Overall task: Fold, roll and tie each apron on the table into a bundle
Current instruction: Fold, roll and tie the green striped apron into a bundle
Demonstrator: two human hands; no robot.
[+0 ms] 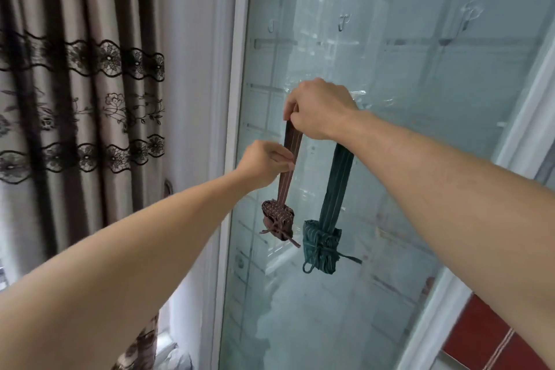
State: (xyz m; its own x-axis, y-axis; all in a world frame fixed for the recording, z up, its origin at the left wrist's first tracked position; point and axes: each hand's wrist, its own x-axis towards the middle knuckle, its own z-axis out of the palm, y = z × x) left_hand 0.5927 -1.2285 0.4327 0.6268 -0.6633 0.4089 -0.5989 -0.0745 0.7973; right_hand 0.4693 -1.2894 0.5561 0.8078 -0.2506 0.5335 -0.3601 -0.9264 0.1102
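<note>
- My right hand (318,111) is raised before the glass door (390,159), grip clenched round the neck loops of both bundles.
- My left hand (267,164) pinches the brown strap (289,165).
- Brown bundle (277,224) and green bundle (321,251) hang side by side, tied.
- Curtain (81,99) to the left.

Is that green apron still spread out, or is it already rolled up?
Rolled up and tied. The green apron hangs as a compact bundle with a cord knotted round it, dangling by its strap from the right hand.
</note>
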